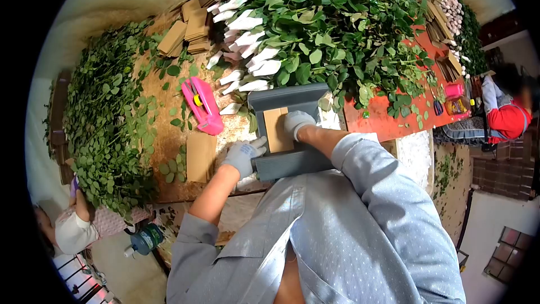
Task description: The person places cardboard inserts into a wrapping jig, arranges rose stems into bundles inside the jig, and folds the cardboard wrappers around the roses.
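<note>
A grey trough-like stand (289, 94) with raised ends sits before me at the table's near edge. A piece of brown cardboard (275, 129) lies inside it. My right hand (298, 124), in a pale glove, is inside the stand at the cardboard's right side. Its fingers look curled, and what they hold, if anything, is hidden. My left hand (243, 156), gloved too, is at the stand's left side with fingers apart, holding nothing visible. A pink stapler-like tool (201, 105) and a flat cardboard sheet (201, 156) lie left of the stand.
Leafy stems (337, 28) with white-wrapped flower heads (246, 21) are piled behind the stand. Cardboard stacks (195, 27) stand at the back left. More foliage (107, 118) covers the far left. One person (506, 118) is at the right, another (79, 228) at the lower left.
</note>
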`<control>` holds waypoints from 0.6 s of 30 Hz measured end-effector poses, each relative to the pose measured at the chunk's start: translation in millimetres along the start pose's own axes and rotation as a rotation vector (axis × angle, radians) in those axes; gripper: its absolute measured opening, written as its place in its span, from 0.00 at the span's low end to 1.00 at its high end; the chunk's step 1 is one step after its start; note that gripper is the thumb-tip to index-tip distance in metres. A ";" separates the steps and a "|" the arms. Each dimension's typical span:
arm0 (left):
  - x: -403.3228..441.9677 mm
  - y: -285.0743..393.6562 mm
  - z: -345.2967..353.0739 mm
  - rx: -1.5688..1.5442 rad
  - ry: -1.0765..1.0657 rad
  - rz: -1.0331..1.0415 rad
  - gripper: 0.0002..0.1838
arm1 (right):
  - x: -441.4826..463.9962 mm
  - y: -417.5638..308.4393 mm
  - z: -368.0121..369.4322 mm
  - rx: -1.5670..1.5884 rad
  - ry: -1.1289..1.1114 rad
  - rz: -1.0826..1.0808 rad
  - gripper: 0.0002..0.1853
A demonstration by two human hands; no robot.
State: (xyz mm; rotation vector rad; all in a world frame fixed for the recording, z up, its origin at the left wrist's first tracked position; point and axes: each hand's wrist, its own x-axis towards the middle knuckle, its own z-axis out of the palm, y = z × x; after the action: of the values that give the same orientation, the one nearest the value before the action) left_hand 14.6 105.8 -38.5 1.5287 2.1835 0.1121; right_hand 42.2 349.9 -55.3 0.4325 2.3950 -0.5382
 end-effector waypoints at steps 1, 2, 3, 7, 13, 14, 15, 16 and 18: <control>0.6 -4.1 -0.4 -0.041 0.047 0.043 0.23 | 4.7 2.0 1.8 -0.041 -0.001 -0.025 0.19; 2.9 -9.2 -1.1 -0.042 0.045 0.040 0.23 | 8.8 3.9 4.7 -0.080 -0.004 -0.049 0.18; 6.8 -8.9 -17.2 -0.235 -0.064 -0.061 0.22 | 8.3 2.9 2.4 -0.082 -0.009 -0.052 0.18; 31.8 10.6 -64.2 -0.513 -0.177 -0.235 0.21 | 2.2 5.9 4.1 -0.073 0.004 -0.088 0.18; 58.1 19.2 -43.5 -0.179 -0.358 -0.268 0.29 | -5.3 -1.4 -14.9 -0.241 0.054 -0.204 0.17; 56.1 18.9 -39.9 -0.181 -0.364 -0.274 0.29 | -6.4 -5.3 -16.9 -0.347 0.057 -0.301 0.17; 53.9 18.2 -36.1 -0.201 -0.362 -0.298 0.29 | -16.0 -13.7 -21.2 -0.345 0.128 -0.304 0.22; 52.6 19.1 -32.5 -0.224 -0.359 -0.325 0.29 | -18.3 -13.7 -21.5 -0.342 0.119 -0.311 0.22; 54.5 19.9 -29.9 -0.224 -0.378 -0.341 0.29 | -17.8 -14.4 -21.4 -0.330 0.053 -0.448 0.31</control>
State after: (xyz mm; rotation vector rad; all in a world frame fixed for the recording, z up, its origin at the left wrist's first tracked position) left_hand 4.7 168.5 -23.4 0.9512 2.0100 -0.0400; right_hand 38.2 344.7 -24.6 -0.2428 2.5773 -0.3094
